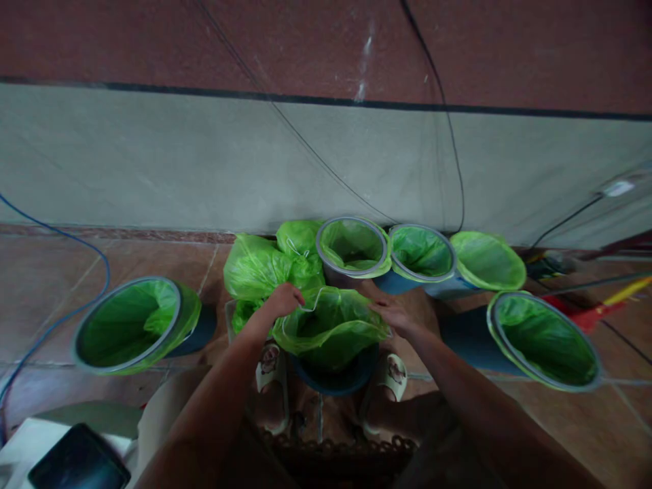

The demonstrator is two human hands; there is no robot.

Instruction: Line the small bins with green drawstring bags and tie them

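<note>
A dark bin (336, 380) stands on the floor between my feet, with a green plastic bag (331, 326) bunched over its mouth. My left hand (282, 300) is closed on the bag's left edge. My right hand (390, 314) grips the bag's right edge with fingers pressed on the plastic. A pile of loose, filled green bags (257, 268) lies just behind my left hand.
Several bins lined with green bags ring me: one at left (127, 326), three in a row by the wall (354, 246) (422, 252) (487, 260), one at right (545, 339). Cables hang on the wall; a blue cable (61, 319) crosses the floor. A dark tablet (79, 462) lies bottom left.
</note>
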